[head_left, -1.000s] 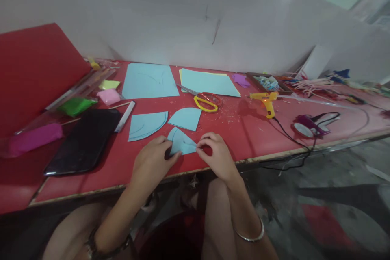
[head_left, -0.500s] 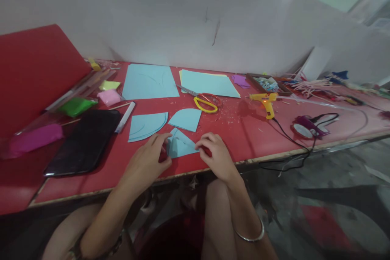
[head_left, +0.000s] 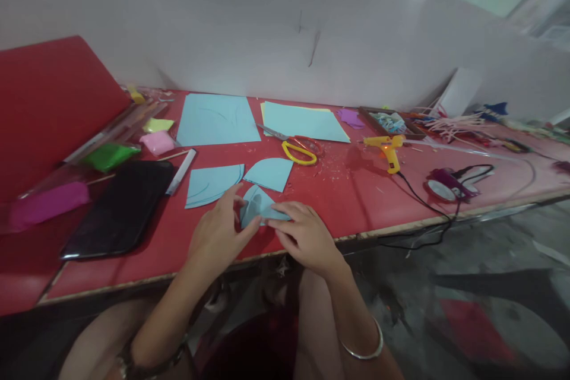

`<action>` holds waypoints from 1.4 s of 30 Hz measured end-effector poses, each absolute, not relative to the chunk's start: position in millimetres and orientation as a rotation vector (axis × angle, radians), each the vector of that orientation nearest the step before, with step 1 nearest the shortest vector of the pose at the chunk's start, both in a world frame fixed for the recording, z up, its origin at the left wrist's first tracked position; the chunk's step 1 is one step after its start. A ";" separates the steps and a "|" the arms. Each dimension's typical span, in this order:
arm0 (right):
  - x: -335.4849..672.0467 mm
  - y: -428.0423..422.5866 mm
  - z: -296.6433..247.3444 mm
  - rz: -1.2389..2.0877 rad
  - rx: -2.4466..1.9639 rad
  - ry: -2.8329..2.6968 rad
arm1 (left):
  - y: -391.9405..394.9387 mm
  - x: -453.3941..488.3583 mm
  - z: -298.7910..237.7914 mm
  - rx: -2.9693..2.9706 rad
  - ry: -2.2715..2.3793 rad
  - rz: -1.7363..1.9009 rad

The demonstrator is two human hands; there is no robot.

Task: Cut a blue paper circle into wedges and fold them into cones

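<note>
A light blue paper piece (head_left: 257, 199) lies at the table's front edge between my hands, its sides curling up. My left hand (head_left: 219, 227) grips its left side, thumb low in front and fingers behind. From the right, the fingers of my right hand (head_left: 308, 234) press the paper's other side inward. Just beyond are two more blue cut pieces with a curved edge: a left one (head_left: 211, 185) with pen lines, and a right one (head_left: 271, 174). Scissors (head_left: 299, 151) with yellow and red handles rest behind them, blades over a blue sheet stack (head_left: 305, 120).
A black tablet-like slab (head_left: 118, 214) and a white marker (head_left: 181, 172) lie left, near bagged green clay (head_left: 111, 156). Another blue sheet (head_left: 218, 119) is at the back. On the right are a yellow glue gun (head_left: 387, 148) with a cord and a purple-and-white device (head_left: 449, 184).
My right hand has moved left, bringing the paper's right side inward. The paper is now more curled, and my left thumb has come further over it.
</note>
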State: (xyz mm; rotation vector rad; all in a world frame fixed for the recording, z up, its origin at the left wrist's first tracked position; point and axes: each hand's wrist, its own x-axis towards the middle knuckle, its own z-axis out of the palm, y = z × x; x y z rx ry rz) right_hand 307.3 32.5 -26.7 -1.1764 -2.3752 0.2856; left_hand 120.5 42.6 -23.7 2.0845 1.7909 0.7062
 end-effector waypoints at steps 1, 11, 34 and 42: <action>306.6 32.2 -25.7 0.302 -1.167 -2.374 | 43.0 122.1 -24.2 2.080 1.831 0.717; 307.6 29.6 -22.7 0.362 -1.152 -2.435 | 56.1 100.5 -35.6 2.466 1.620 0.717; 305.5 22.2 -15.7 0.480 -1.113 -2.453 | 23.9 103.7 -26.5 2.677 1.220 0.558; 304.6 26.5 -23.0 0.488 -1.086 -2.401 | 15.7 109.2 -32.6 2.612 1.405 0.585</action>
